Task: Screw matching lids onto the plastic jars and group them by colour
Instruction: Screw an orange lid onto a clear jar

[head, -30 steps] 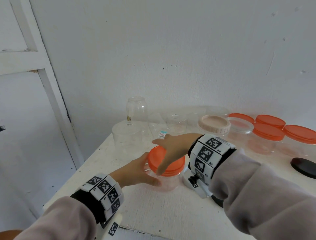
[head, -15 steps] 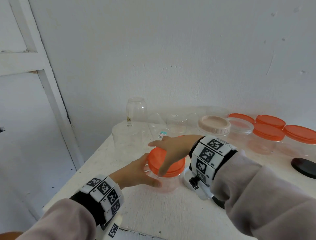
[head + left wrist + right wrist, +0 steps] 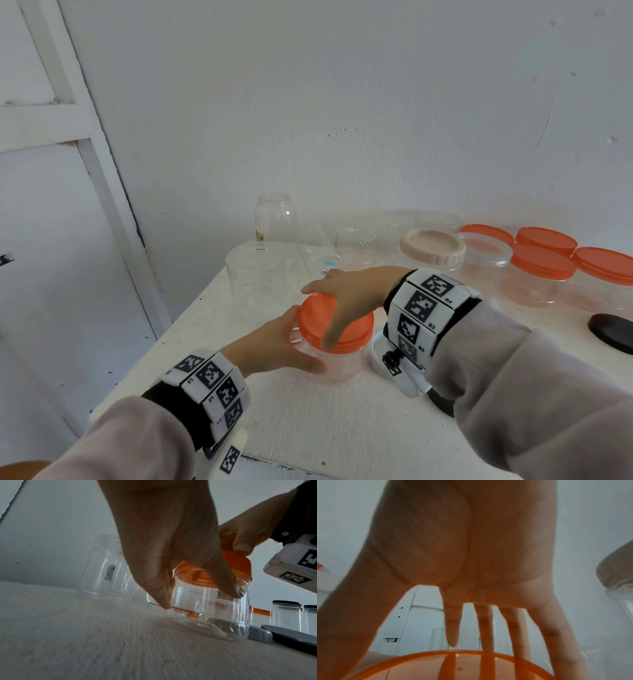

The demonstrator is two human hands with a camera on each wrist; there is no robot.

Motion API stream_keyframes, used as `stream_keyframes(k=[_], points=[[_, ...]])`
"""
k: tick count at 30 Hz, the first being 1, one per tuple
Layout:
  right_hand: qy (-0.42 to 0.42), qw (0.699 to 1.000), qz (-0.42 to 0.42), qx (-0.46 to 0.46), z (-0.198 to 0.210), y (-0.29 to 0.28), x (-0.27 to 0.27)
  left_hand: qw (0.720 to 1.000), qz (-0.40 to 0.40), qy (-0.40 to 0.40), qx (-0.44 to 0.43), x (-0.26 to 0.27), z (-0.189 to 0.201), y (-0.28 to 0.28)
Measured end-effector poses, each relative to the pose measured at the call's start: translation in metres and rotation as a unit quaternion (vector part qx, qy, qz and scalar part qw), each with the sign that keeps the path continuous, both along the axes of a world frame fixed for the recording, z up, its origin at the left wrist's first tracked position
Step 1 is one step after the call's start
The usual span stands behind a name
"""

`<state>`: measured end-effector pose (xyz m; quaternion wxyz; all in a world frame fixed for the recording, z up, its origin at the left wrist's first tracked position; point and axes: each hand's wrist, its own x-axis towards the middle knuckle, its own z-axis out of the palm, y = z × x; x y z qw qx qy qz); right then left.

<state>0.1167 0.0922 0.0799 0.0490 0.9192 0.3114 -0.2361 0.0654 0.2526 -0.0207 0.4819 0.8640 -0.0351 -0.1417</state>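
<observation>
A clear plastic jar stands upright on the white table, near its left front. An orange lid sits on the jar's mouth. My left hand grips the jar's body from the left, thumb across the front; in the left wrist view the left hand wraps the jar below the lid. My right hand spans the lid from above, thumb on the near rim, fingers over the far rim. From the right wrist camera, the right hand arches over the lid.
Several lidless clear jars and one upturned wide jar stand along the back wall. To their right are a beige-lidded jar and several orange-lidded jars. A loose black lid lies at the right. The table's left edge is close.
My right hand has turned slightly on the orange lid, its fingertips shifting left along the far rim. The jar and my left hand have stayed in place.
</observation>
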Motion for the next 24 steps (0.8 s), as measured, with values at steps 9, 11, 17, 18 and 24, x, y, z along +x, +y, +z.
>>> stream_keyframes(k=[9, 11, 17, 18, 24], points=[[-0.050, 0.999, -0.020, -0.001, -0.008, 0.001, -0.001, 1.000, 0.002, 0.004, 0.005, 0.001, -0.001, 0.000], [-0.049, 0.999, -0.017, -0.005, -0.009, 0.001, -0.001, 1.000, 0.002, 0.003, 0.010, 0.001, -0.001, 0.001], [-0.003, 0.999, 0.022, 0.034, -0.005, -0.002, -0.001, 1.000, 0.003, -0.001, 0.004, 0.001, -0.002, 0.000], [-0.009, 0.999, 0.022, 0.034, -0.006, -0.002, 0.000, 1.000, 0.003, -0.002, 0.005, 0.001, -0.002, 0.000], [-0.041, 0.999, -0.009, 0.013, -0.010, -0.003, -0.001, 1.000, 0.001, -0.001, 0.020, 0.001, -0.001, -0.001]])
